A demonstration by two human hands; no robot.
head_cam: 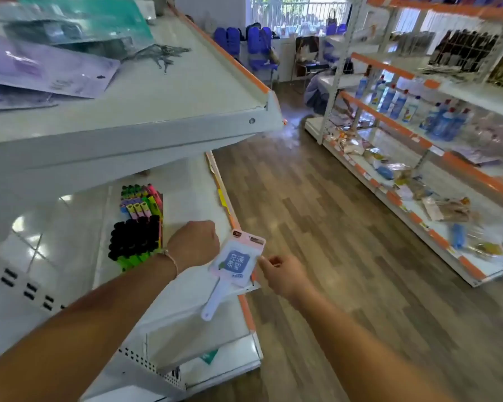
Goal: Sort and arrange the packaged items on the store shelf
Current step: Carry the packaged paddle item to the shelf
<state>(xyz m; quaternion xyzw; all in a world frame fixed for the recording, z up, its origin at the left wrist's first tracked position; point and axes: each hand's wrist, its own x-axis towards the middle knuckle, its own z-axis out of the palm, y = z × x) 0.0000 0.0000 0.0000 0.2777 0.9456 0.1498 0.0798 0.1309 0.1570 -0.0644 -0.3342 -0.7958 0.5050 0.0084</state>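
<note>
A pink packaged item with a blue label and a white handle [235,264] is held over the front edge of the middle shelf [192,198]. My left hand [195,245] grips its left side, fingers hidden under the pack. My right hand [282,274] pinches its right edge with curled fingers. Packs of coloured and black markers [138,227] lie on the same shelf, just left of my left wrist. On the top shelf [157,94] lie flat purple [47,68] and teal [79,21] packages.
An aisle of wooden floor [317,227] runs to the right of the shelf. Across it stands another shelving unit [418,158] with blue bottles and bagged goods. Blue chairs [250,44] stand at the far end. A lower shelf [215,358] sits below my arms.
</note>
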